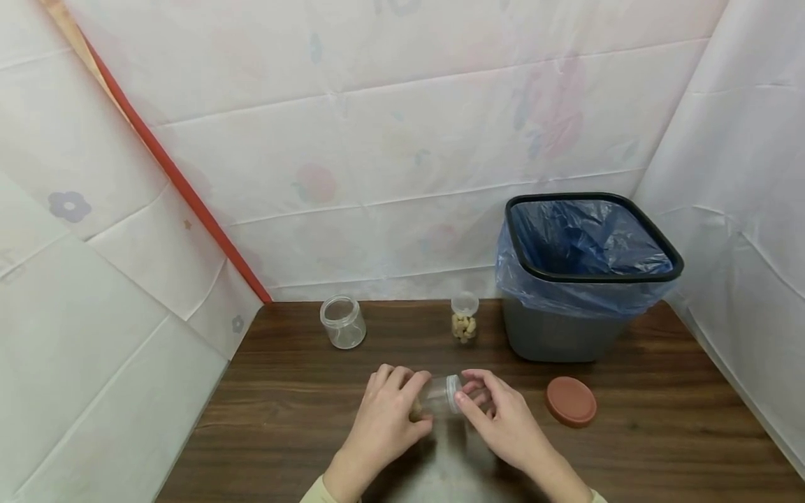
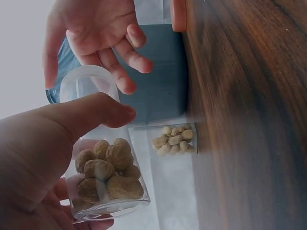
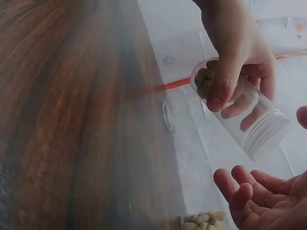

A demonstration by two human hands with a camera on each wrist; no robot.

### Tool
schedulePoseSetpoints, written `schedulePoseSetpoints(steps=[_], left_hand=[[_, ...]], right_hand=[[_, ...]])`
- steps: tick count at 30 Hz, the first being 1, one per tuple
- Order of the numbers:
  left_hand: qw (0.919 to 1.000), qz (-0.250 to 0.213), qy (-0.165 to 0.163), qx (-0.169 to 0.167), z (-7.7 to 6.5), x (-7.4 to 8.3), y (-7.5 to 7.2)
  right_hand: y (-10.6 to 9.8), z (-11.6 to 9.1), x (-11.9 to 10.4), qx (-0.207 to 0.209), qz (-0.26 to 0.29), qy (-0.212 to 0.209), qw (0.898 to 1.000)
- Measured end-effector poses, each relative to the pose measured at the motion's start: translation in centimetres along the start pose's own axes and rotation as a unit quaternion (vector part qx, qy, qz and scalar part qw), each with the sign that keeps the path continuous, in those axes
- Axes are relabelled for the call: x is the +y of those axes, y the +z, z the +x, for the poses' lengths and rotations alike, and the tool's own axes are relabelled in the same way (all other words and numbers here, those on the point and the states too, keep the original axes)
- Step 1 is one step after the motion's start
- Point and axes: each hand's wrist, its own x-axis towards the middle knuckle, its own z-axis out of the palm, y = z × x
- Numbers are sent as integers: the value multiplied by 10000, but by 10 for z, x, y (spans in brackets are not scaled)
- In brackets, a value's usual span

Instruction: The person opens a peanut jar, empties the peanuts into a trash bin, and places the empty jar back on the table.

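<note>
My left hand (image 1: 391,412) grips a clear jar (image 1: 435,397) round its side, with the thumb across it. The jar is tipped, its translucent lid (image 1: 453,392) pointing to the right. Several brown, wrinkled nuts (image 2: 109,167) lie gathered at its base end. My right hand (image 1: 503,419) is beside the lid with loosely bent fingers and holds nothing. In the right wrist view, a gap shows between its fingertips (image 3: 240,171) and the lid.
A clear jar without a lid (image 1: 343,323) stands back left. Further right is a small jar of pale nuts (image 1: 464,325). A grey bin (image 1: 553,328) with a blue liner stands back right, a reddish-brown round lid (image 1: 571,401) in front of it.
</note>
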Motion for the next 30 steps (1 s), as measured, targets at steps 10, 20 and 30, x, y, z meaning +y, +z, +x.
schedulePoseSetpoints(steps=[10, 20, 30], left_hand=[[9989, 317, 251, -229, 0, 1, 1], [9979, 415, 408, -268, 0, 0, 0], [9976, 395, 432, -362, 0, -1, -1]], right_hand=[[5, 0, 5, -230, 162, 15, 9996], [3, 3, 4, -465, 416, -8, 9981], [1, 4, 6, -495, 572, 40, 9971]])
